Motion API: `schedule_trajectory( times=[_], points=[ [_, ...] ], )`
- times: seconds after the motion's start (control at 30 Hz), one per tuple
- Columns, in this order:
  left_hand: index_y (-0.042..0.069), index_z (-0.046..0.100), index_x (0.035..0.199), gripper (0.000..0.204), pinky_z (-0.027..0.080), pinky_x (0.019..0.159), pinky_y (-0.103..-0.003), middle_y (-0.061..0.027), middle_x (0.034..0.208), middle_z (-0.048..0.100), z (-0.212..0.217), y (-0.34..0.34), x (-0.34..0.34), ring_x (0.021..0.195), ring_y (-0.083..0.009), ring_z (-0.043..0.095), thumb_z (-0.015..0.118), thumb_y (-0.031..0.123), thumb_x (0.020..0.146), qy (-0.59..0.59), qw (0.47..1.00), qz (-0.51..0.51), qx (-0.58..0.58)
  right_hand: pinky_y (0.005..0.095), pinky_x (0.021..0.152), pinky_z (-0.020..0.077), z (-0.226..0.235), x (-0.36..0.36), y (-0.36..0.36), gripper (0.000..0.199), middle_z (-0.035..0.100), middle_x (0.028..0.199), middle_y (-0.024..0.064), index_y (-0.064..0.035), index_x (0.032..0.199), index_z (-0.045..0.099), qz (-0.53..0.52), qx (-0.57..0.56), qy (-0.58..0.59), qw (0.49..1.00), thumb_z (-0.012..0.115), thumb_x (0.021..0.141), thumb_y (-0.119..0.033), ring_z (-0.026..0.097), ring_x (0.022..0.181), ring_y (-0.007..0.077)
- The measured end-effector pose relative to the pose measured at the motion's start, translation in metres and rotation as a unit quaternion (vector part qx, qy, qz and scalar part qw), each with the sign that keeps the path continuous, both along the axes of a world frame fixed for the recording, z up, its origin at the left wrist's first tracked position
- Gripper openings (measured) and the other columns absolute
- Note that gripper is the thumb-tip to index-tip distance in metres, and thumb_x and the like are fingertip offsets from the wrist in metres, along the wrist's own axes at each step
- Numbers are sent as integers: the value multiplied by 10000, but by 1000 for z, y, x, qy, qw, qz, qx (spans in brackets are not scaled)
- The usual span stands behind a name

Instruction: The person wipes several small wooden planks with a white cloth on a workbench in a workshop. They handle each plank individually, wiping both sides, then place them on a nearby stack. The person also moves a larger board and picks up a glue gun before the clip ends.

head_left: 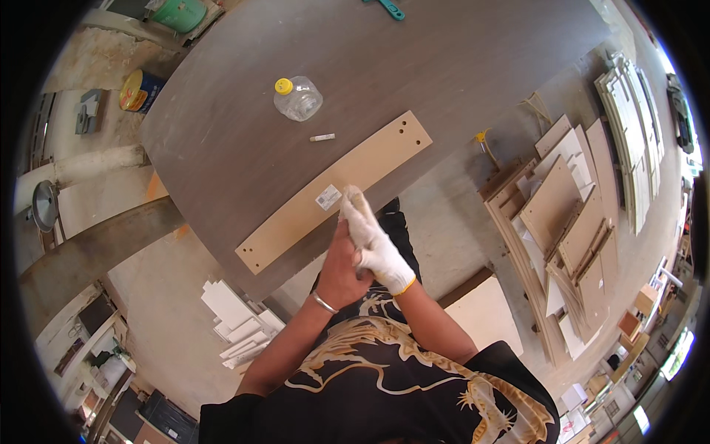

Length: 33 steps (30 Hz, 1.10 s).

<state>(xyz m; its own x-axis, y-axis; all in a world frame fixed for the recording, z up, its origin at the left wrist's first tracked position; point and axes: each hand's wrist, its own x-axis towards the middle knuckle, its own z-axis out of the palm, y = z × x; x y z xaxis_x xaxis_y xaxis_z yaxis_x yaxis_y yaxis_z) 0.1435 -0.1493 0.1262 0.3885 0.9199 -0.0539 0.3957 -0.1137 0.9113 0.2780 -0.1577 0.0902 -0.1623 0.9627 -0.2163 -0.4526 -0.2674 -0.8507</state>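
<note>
L hand [340,270] is resting vs. gloved R hand [370,240], can't tell if either's gripping, & nearby board [304,214] is lying flat, prob. stiff, lightish, best held by long edges.

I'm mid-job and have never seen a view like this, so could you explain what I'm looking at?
There's no machine here: a person works by hand. This one picture comes from a fisheye camera on their head, looking down, so straight edges bend near the rim. The left hand is bare; the right hand wears a white glove. They press together near a long tan board with holes at both ends. Also on the dark table are a clear yellow-capped bottle and a small white stick. I see nothing held, though the palms are hidden.
</note>
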Motion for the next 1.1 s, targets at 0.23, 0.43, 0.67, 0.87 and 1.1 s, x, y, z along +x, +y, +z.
schedule_trajectory(
  times=[0.23, 0.43, 0.67, 0.87, 1.1],
  points=[
    [34, 645, 1307, 411, 513, 1032, -489, -184, 1459, 580, -37, 52, -21, 1251, -391, 620, 686, 64, 900, 80, 990, -64, 99, 565, 1043, 557, -38, 98, -7, 642, 647, 1379, 198, -12, 1463, 528, -193, -320, 290, 881, 771, 901, -205, 649, 1240, 396],
    [126, 673, 1267, 332, 555, 917, -482, -171, 1313, 619, -135, 179, -28, 1149, -386, 649, 698, 101, 937, 362, 907, 71, 205, 648, 1115, 476, -49, 150, -7, 965, 522, 1545, 214, -60, 1579, 426, -210, -233, 433, 845, 877, 786, -374, 521, 1389, 458],
    [133, 642, 1071, 137, 549, 837, -515, -94, 1144, 627, -179, 217, -86, 1028, -347, 674, 711, 189, 967, 458, 870, 173, 52, 605, 1119, 492, -70, 139, 11, 886, 576, 1466, 220, -26, 1532, 461, -195, -174, 364, 894, 874, 760, -162, 571, 1332, 436],
    [93, 621, 1281, 463, 543, 983, -477, -146, 1339, 607, -157, 236, -121, 1227, -363, 620, 822, 261, 899, 519, 827, 217, 14, 639, 1076, 515, -77, 130, 20, 673, 602, 1414, 215, -46, 1495, 484, -224, -269, 383, 855, 692, 857, -100, 600, 1277, 447],
    [32, 575, 1360, 690, 456, 1144, -442, -200, 1505, 556, -128, 298, -67, 1374, -357, 558, 917, 197, 783, 35, 987, 151, -33, 691, 1090, 473, -81, 130, 31, 641, 598, 1442, 191, -90, 1510, 484, -259, -283, 387, 839, 675, 904, -166, 582, 1311, 458]
  ],
)
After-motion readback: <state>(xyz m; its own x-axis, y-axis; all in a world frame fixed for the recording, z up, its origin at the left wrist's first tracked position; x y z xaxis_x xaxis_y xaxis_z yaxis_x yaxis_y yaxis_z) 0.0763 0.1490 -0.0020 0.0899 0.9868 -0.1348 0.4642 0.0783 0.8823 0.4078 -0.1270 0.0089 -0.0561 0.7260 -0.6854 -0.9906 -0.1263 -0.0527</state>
